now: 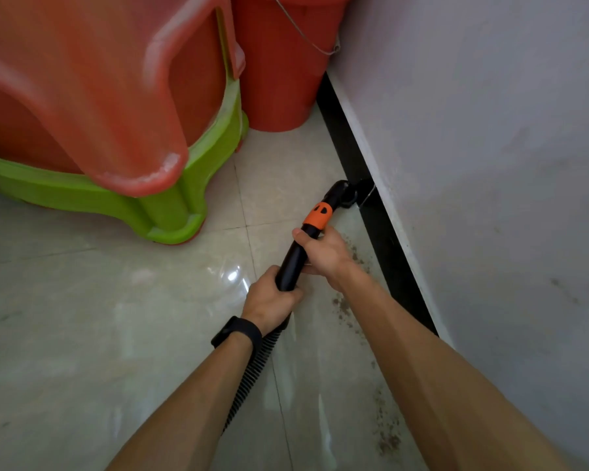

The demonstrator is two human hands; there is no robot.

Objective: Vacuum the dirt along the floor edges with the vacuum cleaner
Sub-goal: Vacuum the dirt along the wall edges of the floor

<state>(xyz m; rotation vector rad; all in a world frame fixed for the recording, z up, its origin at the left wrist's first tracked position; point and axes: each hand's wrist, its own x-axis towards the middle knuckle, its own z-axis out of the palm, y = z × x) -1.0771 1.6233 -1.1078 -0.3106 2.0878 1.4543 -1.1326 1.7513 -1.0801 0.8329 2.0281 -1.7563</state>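
Around the black vacuum pipe (295, 256) we have both hands wrapped. Our left hand (269, 300) grips the lower end, fingers curled round it just where the ribbed hose (252, 365) joins on. Our right hand (323, 253) grips higher up, with the thumb lying along the pipe and its tip just below the orange collar (317, 217). The two hands sit close together on the pipe with only a short bare stretch between them. A dark band (237, 333) sits on our left wrist, just behind that grip.

Beyond the right hand, past the collar, the pipe bends into the black nozzle (346, 195), which is pressed to the black skirting (398, 277) at the foot of the pale wall (490, 164). From under the left hand the hose trails back towards us between our forearms.

Right of and behind our grip, brown dirt (342, 305) lies scattered on the shiny tiled floor (116, 334) in patches along the skirting, partly hidden by our right forearm.

Well ahead of the hands and to their left, a red plastic stool (99, 79) is stacked on a green one (170, 205). A red bucket (279, 73) with a wire handle stands beside them in the corner, near the skirting.
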